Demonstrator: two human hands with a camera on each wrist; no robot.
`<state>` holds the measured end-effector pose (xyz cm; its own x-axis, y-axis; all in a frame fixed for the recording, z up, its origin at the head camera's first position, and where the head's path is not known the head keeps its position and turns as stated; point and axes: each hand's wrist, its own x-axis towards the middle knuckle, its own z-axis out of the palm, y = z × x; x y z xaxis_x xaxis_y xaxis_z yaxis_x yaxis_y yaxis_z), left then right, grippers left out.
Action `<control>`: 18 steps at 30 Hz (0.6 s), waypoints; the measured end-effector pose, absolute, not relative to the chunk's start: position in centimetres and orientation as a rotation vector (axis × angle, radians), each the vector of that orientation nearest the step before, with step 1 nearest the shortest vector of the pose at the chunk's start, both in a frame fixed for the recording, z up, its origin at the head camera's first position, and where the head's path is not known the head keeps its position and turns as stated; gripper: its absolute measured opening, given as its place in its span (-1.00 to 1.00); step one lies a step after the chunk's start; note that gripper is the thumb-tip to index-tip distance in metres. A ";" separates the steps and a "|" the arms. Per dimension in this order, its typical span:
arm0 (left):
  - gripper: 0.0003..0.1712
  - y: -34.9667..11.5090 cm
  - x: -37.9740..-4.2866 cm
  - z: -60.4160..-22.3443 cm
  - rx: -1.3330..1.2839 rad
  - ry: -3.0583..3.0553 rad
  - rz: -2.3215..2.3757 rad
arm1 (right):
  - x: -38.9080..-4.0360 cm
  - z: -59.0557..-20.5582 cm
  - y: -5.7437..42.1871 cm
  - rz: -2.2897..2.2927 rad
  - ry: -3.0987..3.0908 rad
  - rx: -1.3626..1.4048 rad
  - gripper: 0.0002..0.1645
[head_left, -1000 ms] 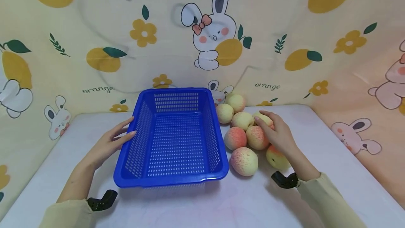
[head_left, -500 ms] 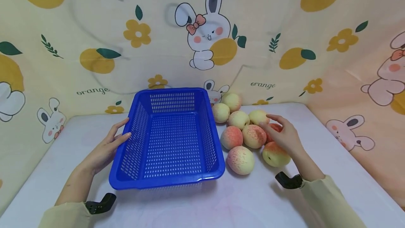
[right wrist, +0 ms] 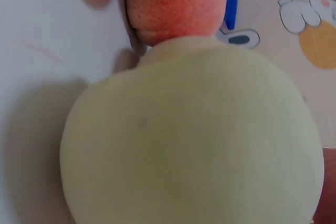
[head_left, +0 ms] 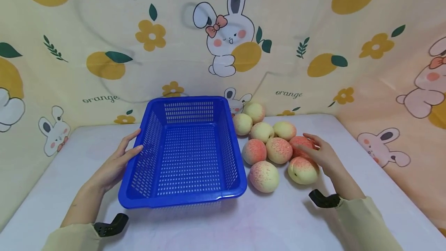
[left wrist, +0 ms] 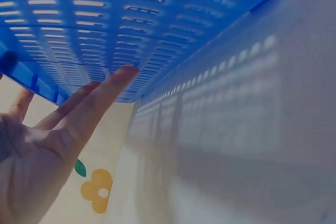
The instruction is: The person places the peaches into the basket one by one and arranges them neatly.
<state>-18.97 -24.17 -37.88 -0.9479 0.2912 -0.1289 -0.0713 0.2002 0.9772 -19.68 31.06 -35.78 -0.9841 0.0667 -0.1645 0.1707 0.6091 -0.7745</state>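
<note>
White table (head_left: 167, 231) is backed by a printed cloth (head_left: 153, 73) with rabbits, flowers and yellow fruit. Blue slotted basket (head_left: 189, 158) is set left of the peach cluster; the peaches' left edge is crowded by its right wall, and one rear peach (head_left: 242, 124) is partly hidden by it. Red peach (head_left: 296, 142) is partly covered by right hand (head_left: 322, 156), and its near side is blocked by a yellow-red peach (head_left: 303, 170). Right wrist view is mostly filled by one pale peach (right wrist: 194, 145).

Count: 1 basket, 9 peaches (2 rear, 2 next, 3 mid, 2 front), 2 hands, 2 beige sleeves (head_left: 366, 220), 2 black wrist devices (head_left: 325, 199). "orange" is printed 3 times on the cloth.

Left hand (head_left: 113, 167): fingers extended, laid against basket's left side, not wrapped. Right hand: fingers loosely spread over red peach, not closed; firm contact can't be confirmed.
</note>
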 end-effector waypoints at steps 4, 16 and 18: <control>-0.27 -24.2 -18.9 -37.9 0.207 2.184 1.816 | -19.8 -36.3 31.7 -1.357 2.630 0.198 -0.02; -0.26 -24.2 -19.0 -37.8 0.188 2.192 1.804 | -20.3 -36.9 32.4 -1.374 2.532 0.281 0.09; -0.26 -24.2 -19.1 -37.9 0.180 2.196 1.806 | -20.2 -36.8 32.5 -1.380 2.539 0.292 0.10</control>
<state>-19.06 -24.20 -37.86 -0.9496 0.2784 -0.1439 -0.0875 0.2052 0.9748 -20.18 32.49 -36.83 -0.9521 0.0615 -0.2996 0.2850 0.5346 -0.7956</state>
